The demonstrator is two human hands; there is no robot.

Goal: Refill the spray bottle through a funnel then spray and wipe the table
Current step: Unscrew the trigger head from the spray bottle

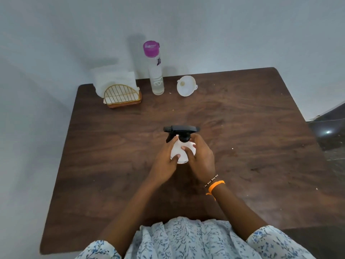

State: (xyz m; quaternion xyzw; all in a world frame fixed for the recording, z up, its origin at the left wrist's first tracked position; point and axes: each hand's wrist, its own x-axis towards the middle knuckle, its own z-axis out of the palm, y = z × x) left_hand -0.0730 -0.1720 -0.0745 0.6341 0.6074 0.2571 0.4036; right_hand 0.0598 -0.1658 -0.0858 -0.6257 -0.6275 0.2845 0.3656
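Observation:
A white spray bottle [180, 150] with a black trigger head [180, 130] stands upright in the middle of the dark wooden table [242, 146]. My left hand [165, 163] wraps its left side and my right hand [200, 159] its right side, fingers on the white body just below the black collar. The nozzle points left. A white funnel [186, 85] lies on its side at the back of the table. A tall clear water bottle [155, 71] with a purple cap stands to the left of the funnel.
A gold wire holder with white paper napkins [119, 90] stands at the table's back left corner. A pale wall runs behind and to the left. Small crumbs dot the tabletop. Dark floor shows past the right edge.

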